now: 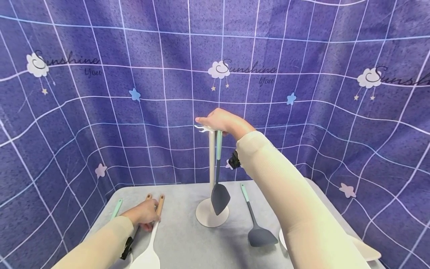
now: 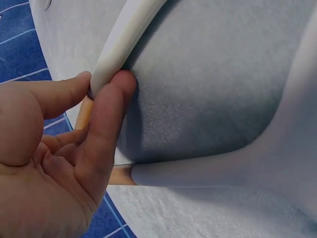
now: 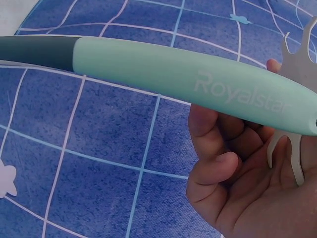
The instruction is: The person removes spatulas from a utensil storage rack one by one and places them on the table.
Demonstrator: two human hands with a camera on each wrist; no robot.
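A cream utensil stand (image 1: 212, 160) rises from a round base, with branching hooks on top. My right hand (image 1: 223, 121) lies over that top, and in the right wrist view its fingers (image 3: 208, 171) curl around the hooks. From the stand hangs a dark-headed spatula (image 1: 220, 200) with a mint handle (image 3: 163, 74), which passes in front of the fingers. On the left, my left hand (image 1: 144, 214) pinches a white, wooden-handled utensil (image 2: 126, 37) between thumb and fingers, where white meets wood. Beneath that hand lies a second white utensil (image 2: 198, 172) with a wooden handle.
Right of the stand, a dark turner (image 1: 260, 236) with a mint handle lies on the grey table (image 1: 181, 224). Partly behind my right sleeve are a white rim (image 1: 282, 239) and a beige piece (image 1: 367, 249). Another mint handle (image 1: 117, 208) shows at far left. Blue patterned cloth (image 1: 168, 86) surrounds the table.
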